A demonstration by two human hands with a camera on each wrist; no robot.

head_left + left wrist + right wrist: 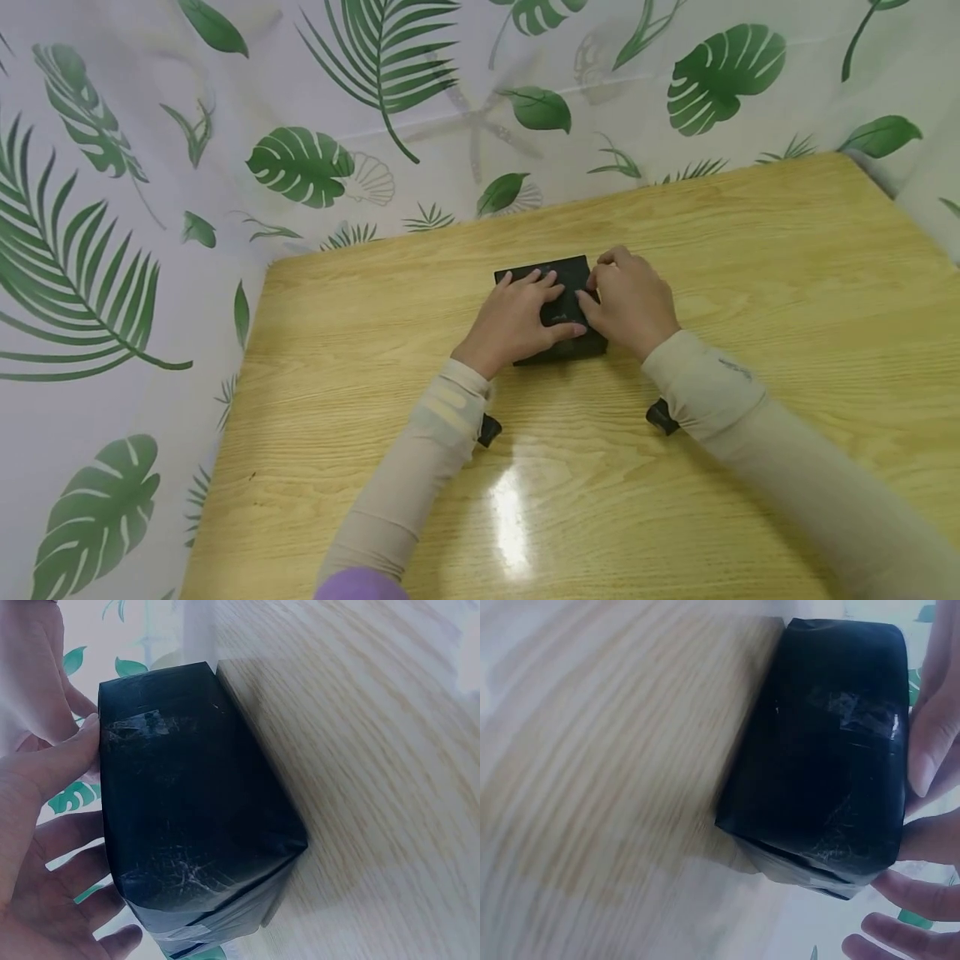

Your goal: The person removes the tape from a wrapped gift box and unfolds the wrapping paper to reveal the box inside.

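A black wrapped box (pixel 564 353) lies on the wooden table, its wrap creased, with clear tape and scuffs on the near side (pixel 176 795). The left hand (pixel 517 321) rests on top, fingers spread toward the far edge and thumb reaching right. At the box's right end is the right hand (pixel 633 296), its fingers curled over that edge and its thumb tip on the top. In the right wrist view, right-hand fingers (pixel 922 896) show beyond the box's corner. I cannot tell whether a bit of wrap is pinched between thumb and forefinger.
The yellow wood-grain table (pixel 360 333) extends around the box on all sides. A white cloth with green leaves (pixel 450 183) hangs along its back and left edges. Small black wrist cameras (pixel 489 431) show beneath the light sleeves (pixel 405 483).
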